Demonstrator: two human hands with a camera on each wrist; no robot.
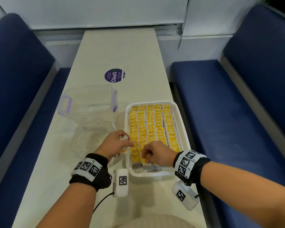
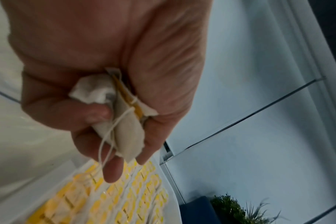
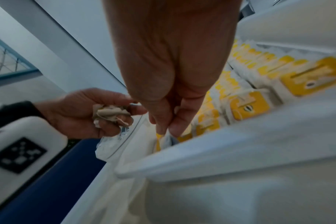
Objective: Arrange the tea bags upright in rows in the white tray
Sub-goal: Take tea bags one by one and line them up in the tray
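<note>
Tea bags (image 2: 123, 121) bunched in left grip (image 1: 115, 145), right grip (image 1: 156, 155) pinching one in tray (image 1: 181, 122)

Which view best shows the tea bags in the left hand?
Left wrist: the tea bags fill the frame, strings visible, gripped by the left hand. The right wrist view shows them small and dim; the head view shows only white scraps.
</note>
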